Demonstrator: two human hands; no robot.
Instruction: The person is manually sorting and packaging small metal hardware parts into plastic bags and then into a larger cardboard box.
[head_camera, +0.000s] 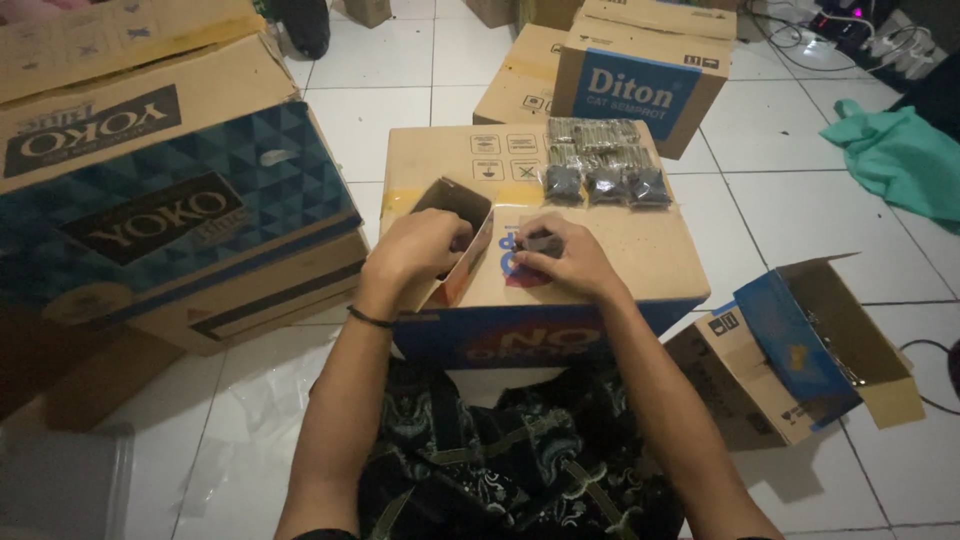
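Sitting on the floor, the person uses a big box as a desk, the left hand gripping a small open box to steady it, the right hand pinching a small dark packet near its front edge, more packets piled at the back edge.

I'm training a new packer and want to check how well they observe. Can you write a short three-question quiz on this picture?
1. True or false: the small open carton lies under the left hand.
2. What does the right hand hold? A) small dark packet B) scissors C) tape roll
3. Where are the other dark packets stacked?

Key: 1 true. 2 A. 3 At the far edge of the big box, beyond the hands.
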